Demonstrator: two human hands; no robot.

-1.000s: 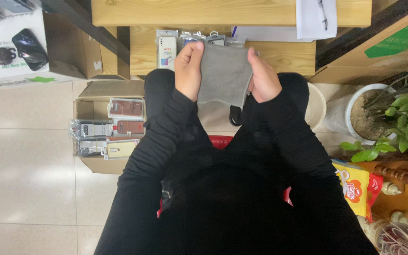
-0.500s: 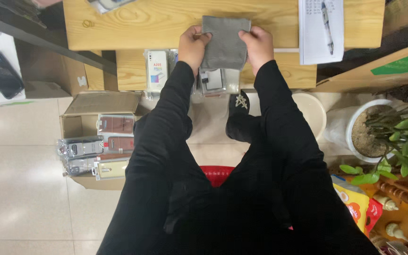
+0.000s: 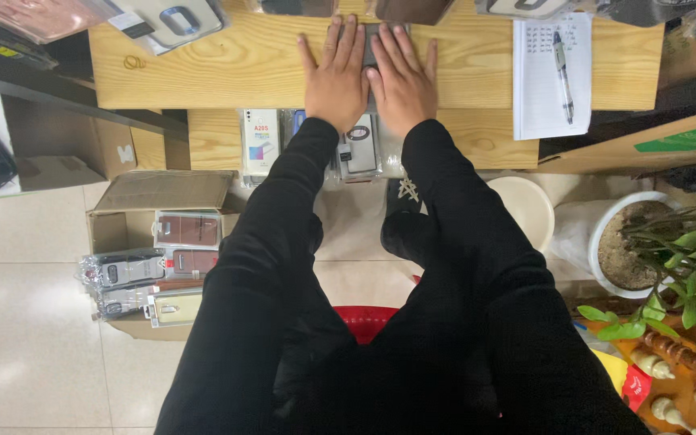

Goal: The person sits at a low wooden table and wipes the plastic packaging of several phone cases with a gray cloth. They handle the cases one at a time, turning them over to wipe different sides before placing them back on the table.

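Pressing flat: left hand [image 3: 334, 79] & right hand [image 3: 401, 82], both open, palms down side by side on grey flat rectangular pouch [image 3: 370, 50] on light wooden tabletop [image 3: 235, 64]. Pouch directly beneath hands (mostly hidden), long axis running away from person; neither hand nearer.

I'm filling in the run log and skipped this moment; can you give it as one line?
left hand: flat on grey cloth | right hand: flat on it too | cloth: on wooden table | notepad with pen: right

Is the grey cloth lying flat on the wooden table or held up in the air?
Flat. The grey cloth lies on the wooden table, pressed under the left hand and right hand, mostly hidden.
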